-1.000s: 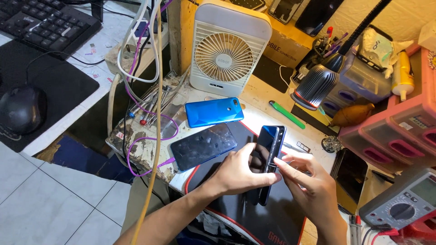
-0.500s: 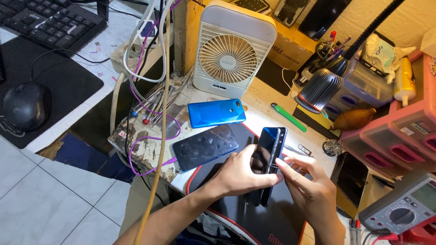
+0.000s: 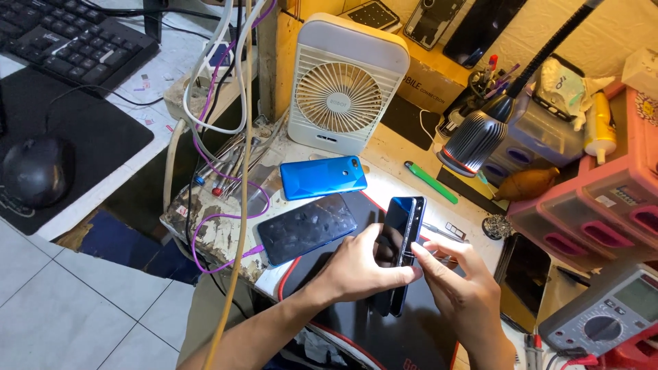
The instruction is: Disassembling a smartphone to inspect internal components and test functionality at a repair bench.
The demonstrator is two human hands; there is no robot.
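phone [image 3: 403,226] upright on edge over mat [image 3: 384,336], bench edge near left | left hand [image 3: 360,270] grips phone | right hand [image 3: 459,288] fingertips pinch its side

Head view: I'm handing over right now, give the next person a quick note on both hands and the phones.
Left hand grips the dark phone, held on edge above the black work mat.
Right hand has its fingers at the phone's side edge.
On the bench: blue phone face down near the white fan; black phone beside it, purple cable at its end.
Done: phone picked up. Whether it has been opened cannot be told.
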